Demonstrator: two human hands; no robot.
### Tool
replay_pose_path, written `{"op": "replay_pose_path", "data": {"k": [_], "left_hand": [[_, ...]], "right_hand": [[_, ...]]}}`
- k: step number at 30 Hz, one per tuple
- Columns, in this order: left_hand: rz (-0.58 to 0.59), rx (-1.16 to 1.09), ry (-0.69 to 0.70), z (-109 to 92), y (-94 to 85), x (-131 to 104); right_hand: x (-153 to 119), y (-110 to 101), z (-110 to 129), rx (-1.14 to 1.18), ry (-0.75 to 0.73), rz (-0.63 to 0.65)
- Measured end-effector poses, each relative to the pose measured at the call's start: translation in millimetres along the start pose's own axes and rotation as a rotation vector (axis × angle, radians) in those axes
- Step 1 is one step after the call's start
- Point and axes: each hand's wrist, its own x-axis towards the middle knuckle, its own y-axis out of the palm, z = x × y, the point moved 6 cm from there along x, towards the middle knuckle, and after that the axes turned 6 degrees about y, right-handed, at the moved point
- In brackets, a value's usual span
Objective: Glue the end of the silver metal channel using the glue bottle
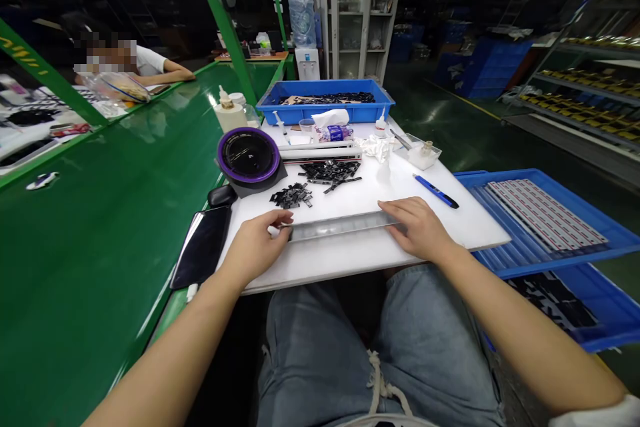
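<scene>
Holding a long clear strip (340,225) flat on the white board (450,220): left hand (257,247) pinching one end, right hand (417,227) pressing fingers together on the other. Black clips (293,196) lying untouched nearby.

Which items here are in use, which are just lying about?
In use: long clear strip, held at its ends by left hand and right hand.

Lying about: blue pen, phone, purple-rimmed dish, black clip piles, blue bin.
</scene>
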Motion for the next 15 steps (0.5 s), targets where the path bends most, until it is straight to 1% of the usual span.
{"op": "replay_pose_path", "data": {"k": [2, 4, 5, 6, 8, 11, 15], "left_hand": [[0.017, 0.094, 0.018, -2, -1.6, 0], [0.031, 0.193, 0.049, -4, -4.0, 0], [0.039, 0.242, 0.062, -5, -5.2, 0], [0.051, 0.289, 0.070, -5, -6.2, 0], [0.081, 0.370, 0.068, -4, -7.5, 1], [0.123, 0.447, 0.039, -1, -8.0, 1], [0.132, 0.576, 0.030, 5, -11.6, 0]], "right_hand": [[-4, -8, -2, 0.027, 0.020, -0.088], [-10, -14, -9, 0.070, 0.110, -0.152], [-12, -15, -14, 0.096, 0.170, -0.162], [-14, -14, -18, 0.122, 0.227, -0.152], [-16, -9, -24, 0.157, 0.303, -0.094], [-15, -3, -26, 0.178, 0.330, -0.031], [-13, -3, -29, 0.253, 0.366, -0.044]]}}
